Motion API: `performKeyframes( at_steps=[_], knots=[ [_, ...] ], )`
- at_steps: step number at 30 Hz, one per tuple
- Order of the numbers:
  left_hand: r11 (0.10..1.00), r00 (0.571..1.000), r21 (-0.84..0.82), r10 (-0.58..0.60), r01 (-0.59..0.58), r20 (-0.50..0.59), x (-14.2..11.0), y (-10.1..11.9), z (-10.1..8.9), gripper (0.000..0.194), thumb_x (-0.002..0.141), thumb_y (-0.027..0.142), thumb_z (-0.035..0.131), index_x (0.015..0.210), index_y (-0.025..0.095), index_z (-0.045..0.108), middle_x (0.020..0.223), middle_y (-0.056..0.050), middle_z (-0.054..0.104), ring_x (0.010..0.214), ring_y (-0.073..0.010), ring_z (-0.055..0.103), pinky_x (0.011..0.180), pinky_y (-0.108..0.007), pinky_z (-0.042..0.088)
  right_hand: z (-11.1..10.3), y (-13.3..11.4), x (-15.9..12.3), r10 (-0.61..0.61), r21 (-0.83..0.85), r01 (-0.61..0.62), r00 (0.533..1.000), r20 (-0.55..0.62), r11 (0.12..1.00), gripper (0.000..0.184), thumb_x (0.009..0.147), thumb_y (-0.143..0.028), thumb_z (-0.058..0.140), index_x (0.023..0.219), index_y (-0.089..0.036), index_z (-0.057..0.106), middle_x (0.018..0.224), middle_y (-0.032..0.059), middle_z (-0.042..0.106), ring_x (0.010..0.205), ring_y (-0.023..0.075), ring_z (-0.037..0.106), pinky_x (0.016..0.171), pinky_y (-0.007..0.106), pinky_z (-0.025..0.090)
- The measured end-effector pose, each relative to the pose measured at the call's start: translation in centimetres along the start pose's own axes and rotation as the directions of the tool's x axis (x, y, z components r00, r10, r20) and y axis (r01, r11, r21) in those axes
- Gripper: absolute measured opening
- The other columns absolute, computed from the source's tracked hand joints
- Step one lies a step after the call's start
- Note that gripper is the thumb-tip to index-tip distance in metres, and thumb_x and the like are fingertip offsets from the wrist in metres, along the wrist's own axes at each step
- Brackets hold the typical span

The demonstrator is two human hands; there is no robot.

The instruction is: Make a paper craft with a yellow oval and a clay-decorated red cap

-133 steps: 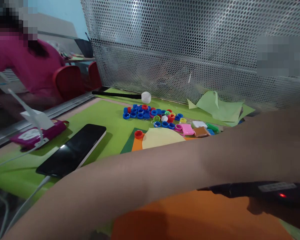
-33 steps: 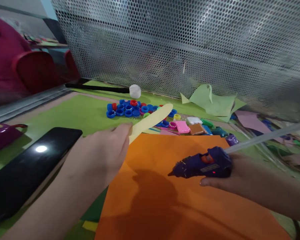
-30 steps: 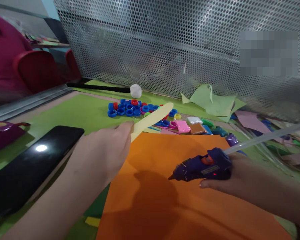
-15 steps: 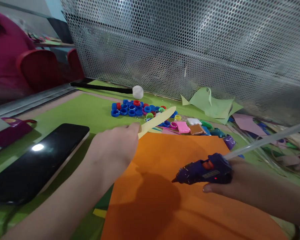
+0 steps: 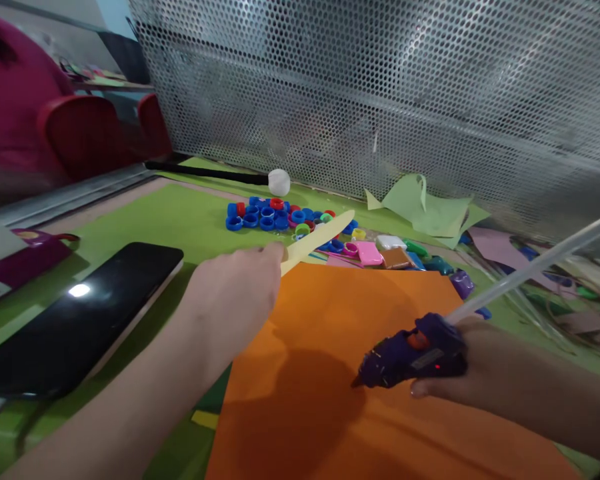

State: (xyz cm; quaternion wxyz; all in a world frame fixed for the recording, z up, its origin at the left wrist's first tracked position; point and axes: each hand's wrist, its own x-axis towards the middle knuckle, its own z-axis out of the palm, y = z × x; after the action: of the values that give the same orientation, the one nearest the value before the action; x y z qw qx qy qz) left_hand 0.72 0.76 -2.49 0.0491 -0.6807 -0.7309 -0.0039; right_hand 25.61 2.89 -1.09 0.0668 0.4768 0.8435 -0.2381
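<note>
Pinching the near end of a pale yellow paper piece (image 5: 323, 237), the fingers of my left hand (image 5: 235, 287) were curled and pressed together; my thumb's exact place I could not tell, with the back of the hand toward me. The paper's free, rounded end reached out past the far edge of an orange sheet (image 5: 375, 300), in front of the bottle caps (image 5: 267, 220).

My right hand (image 5: 490, 373) was wrapped round a dark blue glue gun (image 5: 413, 357), thumb stretched along its near side; the other fingers were hidden, so how tightly they were closed I could not tell. Its nozzle pointed left and down over the orange sheet, whether touching or just above I could not say. A small red light glowed on its side, and a translucent glue stick (image 5: 535, 263) slanted up from its back. Left of my left wrist lay a black phone (image 5: 95, 313).
</note>
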Motion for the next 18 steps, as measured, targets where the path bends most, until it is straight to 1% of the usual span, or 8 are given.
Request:
performKeyframes(
  at_steps=[2, 3, 6, 10, 13, 16, 18],
  knots=[
    [1.0, 1.0, -0.01, 0.011, -0.011, 0.003, 0.0, 0.0, 0.0, 0.021, 0.081, 0.017, 0.03, 0.087, 0.021, 0.05, 0.052, -0.001, 0.053, 0.043, -0.0209, 0.054, 0.037, -0.026, 0.023, 0.0, -0.3, 0.1, 0.019, 0.027, -0.019, 0.999, 0.033, 0.999, 0.023, 0.071, -0.031, 0.062, 0.093, -0.031, 0.07, 0.09, -0.0044, 0.069, 0.084, 0.0183, 0.064, 0.081, 0.023, 0.048],
    [1.0, 1.0, -0.02, 0.014, -0.014, 0.008, 0.0, 0.1, -0.1, 0.02, 0.081, 0.018, 0.03, 0.086, 0.021, 0.049, 0.054, -0.001, 0.054, 0.044, -0.0211, 0.054, 0.037, -0.026, 0.023, -0.1, -0.5, 0.2, 0.032, 0.02, -0.032, 0.999, 0.026, 0.999, 0.022, 0.071, -0.031, 0.062, 0.092, -0.031, 0.07, 0.089, -0.0033, 0.069, 0.084, 0.0194, 0.064, 0.082, 0.025, 0.048],
    [0.999, 1.0, -0.045, 0.008, -0.006, 0.023, 0.1, 0.1, -0.1, 0.023, 0.083, 0.022, 0.026, 0.087, 0.023, 0.049, 0.056, -0.001, 0.056, 0.045, -0.0217, 0.055, 0.036, -0.026, 0.024, -0.1, -0.4, 0.4, 0.035, -0.035, -0.036, 0.999, -0.002, 0.999, 0.019, 0.07, -0.033, 0.063, 0.087, -0.029, 0.071, 0.084, -0.0017, 0.07, 0.079, 0.0214, 0.064, 0.081, 0.029, 0.049],
    [1.0, 1.0, -0.019, 0.011, -0.011, -0.007, 0.1, 0.0, -0.1, 0.02, 0.08, 0.019, 0.03, 0.087, 0.022, 0.048, 0.053, -0.001, 0.053, 0.045, -0.0234, 0.055, 0.037, -0.027, 0.024, -0.2, 0.1, 0.9, 0.017, -0.067, -0.019, 1.0, -0.02, 0.998, 0.021, 0.07, -0.036, 0.062, 0.088, -0.029, 0.071, 0.085, -0.0023, 0.069, 0.08, 0.0227, 0.063, 0.08, 0.03, 0.049],
    [1.0, 1.0, 0.005, -0.002, 0.002, 0.009, 0.2, 0.0, 0.0, 0.021, 0.081, 0.019, 0.028, 0.084, 0.023, 0.048, 0.05, 0.0, 0.051, 0.041, -0.0227, 0.053, 0.036, -0.026, 0.024, -0.2, 0.3, 1.2, 0.036, -0.084, -0.04, 0.998, -0.047, 0.996, 0.018, 0.07, -0.038, 0.062, 0.083, -0.03, 0.071, 0.081, -0.0035, 0.07, 0.076, 0.0232, 0.064, 0.081, 0.03, 0.049],
    [1.0, 1.0, -0.001, -0.005, 0.005, 0.022, 0.2, 0.0, -0.1, 0.024, 0.083, 0.022, 0.024, 0.085, 0.023, 0.048, 0.052, 0.0, 0.051, 0.042, -0.0229, 0.054, 0.037, -0.026, 0.028, -0.1, 0.3, 1.3, 0.034, -0.068, -0.042, 0.994, -0.104, 0.997, 0.018, 0.069, -0.037, 0.063, 0.084, -0.031, 0.071, 0.078, -0.0035, 0.07, 0.075, 0.0241, 0.065, 0.077, 0.029, 0.051],
    [1.0, 0.999, -0.005, 0.0, 0.0, 0.032, 0.2, 0.0, 0.0, 0.024, 0.083, 0.022, 0.024, 0.086, 0.023, 0.048, 0.053, -0.001, 0.052, 0.043, -0.0233, 0.055, 0.037, -0.026, 0.031, 0.1, 0.4, 1.4, 0.036, -0.051, -0.043, 0.991, -0.13, 0.998, 0.018, 0.068, -0.039, 0.062, 0.082, -0.032, 0.071, 0.069, -0.0029, 0.069, 0.066, 0.0233, 0.065, 0.07, 0.028, 0.052]
  ],
)
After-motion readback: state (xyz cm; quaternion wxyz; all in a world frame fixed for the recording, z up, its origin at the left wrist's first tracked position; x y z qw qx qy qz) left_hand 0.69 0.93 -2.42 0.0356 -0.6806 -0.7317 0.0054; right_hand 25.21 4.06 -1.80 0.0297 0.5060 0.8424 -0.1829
